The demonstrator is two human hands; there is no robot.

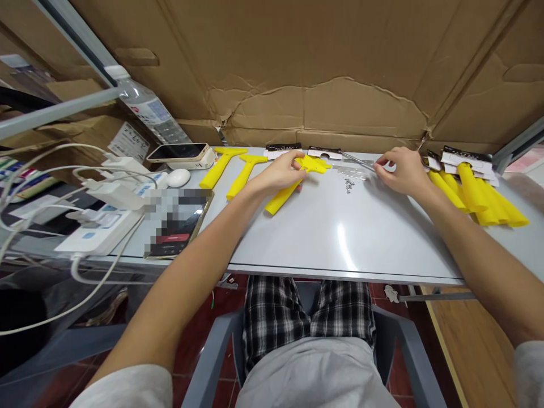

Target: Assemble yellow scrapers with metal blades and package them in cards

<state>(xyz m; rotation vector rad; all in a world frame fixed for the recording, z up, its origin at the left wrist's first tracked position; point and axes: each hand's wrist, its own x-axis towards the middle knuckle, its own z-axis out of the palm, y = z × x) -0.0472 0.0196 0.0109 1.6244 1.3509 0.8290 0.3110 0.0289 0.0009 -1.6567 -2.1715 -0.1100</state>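
My left hand (285, 171) is closed around a yellow T-shaped plastic handle (284, 198), its wide flat head (314, 165) tilted up past my fingers. In my right hand (399, 171) is a thin metal rod-like tool (355, 159), pinched and pointing left toward the yellow head; its exact kind is too small to tell. Beneath the tool lie clear plastic strips (351, 172). Small dark pieces or marks (347, 186) show on the white tabletop just in front of them. Two more yellow T-shaped handles (219, 168) (245, 177) rest left of my left hand.
Several yellow handles with black-and-white header cards (474, 190) lie piled at the right. More cards (324, 153) are at the back. On the left are phones (181, 153), a white mouse-like object (178, 178), a power strip (96, 232) with cables and a water bottle (148, 107). Cardboard (318, 56) walls the back.
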